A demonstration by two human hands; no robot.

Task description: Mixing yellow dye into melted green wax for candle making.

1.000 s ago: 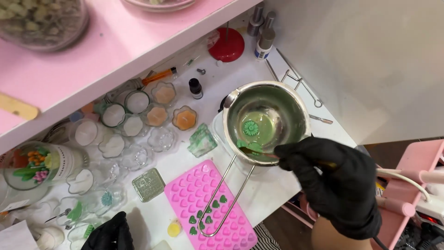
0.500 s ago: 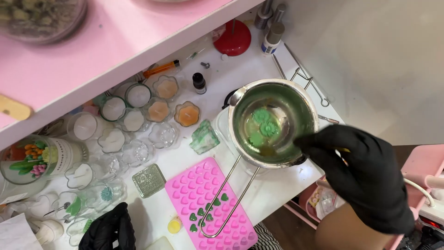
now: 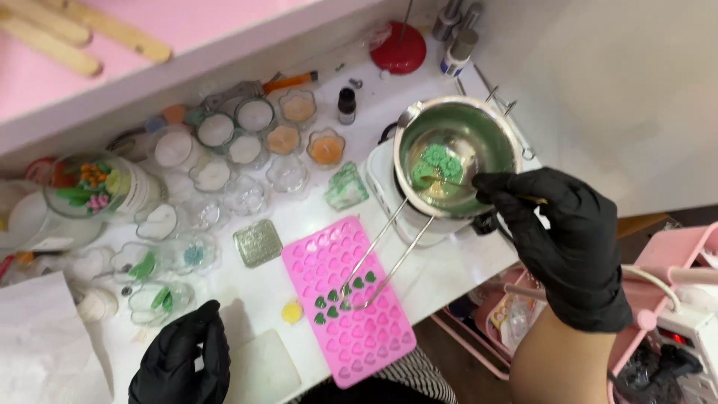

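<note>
Two gloved hands (image 3: 568, 239) (image 3: 183, 359), one steel pot (image 3: 458, 153)

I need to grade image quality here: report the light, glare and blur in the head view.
Head view: bright, even light; glare on the steel pot's rim; the right hand and left hand are dark gloves with little detail; frame edges slightly soft.

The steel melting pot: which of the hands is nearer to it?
Right. The right hand is at the steel melting pot, its fingertips over the rim. The left hand is far off, at the table's near edge.
</note>
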